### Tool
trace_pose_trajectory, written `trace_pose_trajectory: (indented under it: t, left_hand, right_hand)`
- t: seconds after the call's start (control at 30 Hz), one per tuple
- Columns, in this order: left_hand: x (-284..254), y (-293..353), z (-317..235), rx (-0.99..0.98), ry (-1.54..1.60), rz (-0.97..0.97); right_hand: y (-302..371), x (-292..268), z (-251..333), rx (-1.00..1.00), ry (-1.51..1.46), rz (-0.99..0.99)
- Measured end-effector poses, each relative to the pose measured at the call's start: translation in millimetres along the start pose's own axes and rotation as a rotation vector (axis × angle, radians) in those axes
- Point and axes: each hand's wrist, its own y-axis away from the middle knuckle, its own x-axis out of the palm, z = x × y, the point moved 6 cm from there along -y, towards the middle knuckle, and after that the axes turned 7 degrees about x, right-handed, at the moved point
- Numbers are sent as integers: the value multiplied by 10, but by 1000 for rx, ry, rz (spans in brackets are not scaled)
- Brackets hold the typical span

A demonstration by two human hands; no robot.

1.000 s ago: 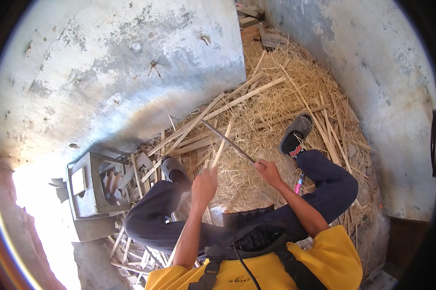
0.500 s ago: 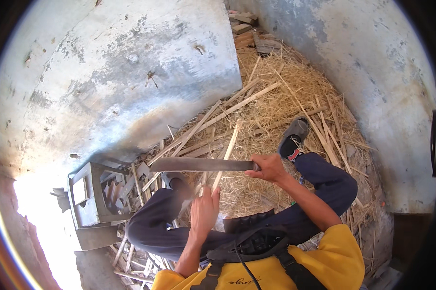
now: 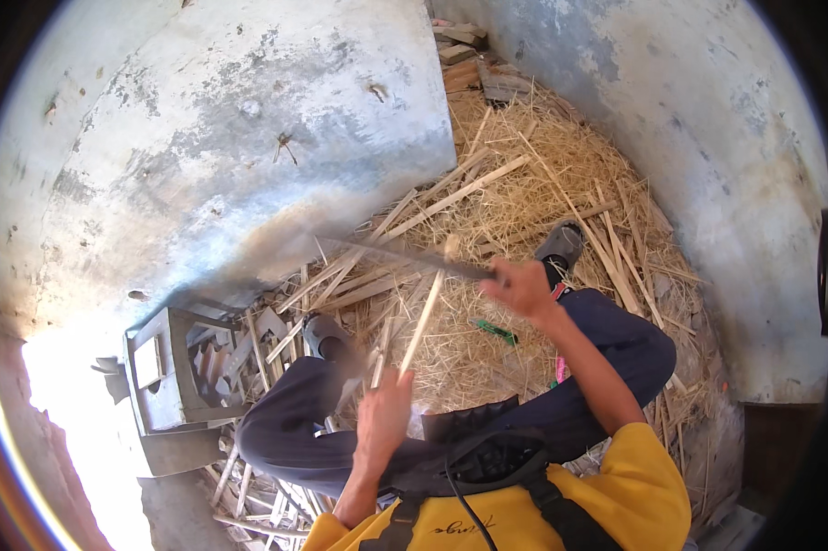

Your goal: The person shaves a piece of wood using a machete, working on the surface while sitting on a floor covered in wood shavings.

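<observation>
A pale, narrow wooden stick (image 3: 421, 326) slants up and away from my left hand (image 3: 384, 413), whose fingers are closed round its near end. My right hand (image 3: 521, 289) grips the handle of a machete (image 3: 396, 256). The long dark blade is smeared by motion and points left, crossing the stick close to its far end. Whether the edge touches the wood, I cannot tell. A second thin slat (image 3: 383, 352) shows just beyond my left hand; whether I hold it too is unclear.
Straw and shavings (image 3: 524, 138) cover the floor, with long slats (image 3: 469, 193) lying across them. A grey wooden frame (image 3: 180, 418) stands at left by the worn wall (image 3: 249, 119). Near my legs lie a green piece (image 3: 497, 331) and a pink piece (image 3: 560, 370).
My right hand has moved slightly right and away, and the machete has swung from level to tip-up. The stick's far end has dipped slightly. The green and pink pieces have come into sight.
</observation>
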Motion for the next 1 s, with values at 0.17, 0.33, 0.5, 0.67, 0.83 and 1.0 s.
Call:
trace_pose_trajectory:
  t: [0.17,0.33,0.5,0.67,0.83,1.0]
  left_hand:
    - [111,-41,270,0,20,-44]
    - [31,-30,156,60,-33,-59]
    - [10,-4,183,-21,66,-17]
    - [20,15,31,26,78,4]
    - [35,41,181,-1,97,-9]
    - [104,15,72,38,39,-18]
  right_hand:
    - [122,69,203,71,51,25]
    - [59,4,96,-20,17,128]
    - [170,7,221,74,-1,41]
    - [194,5,409,-195,130,4]
    - [138,13,117,93,158,55]
    - [223,133,391,-123,114,113]
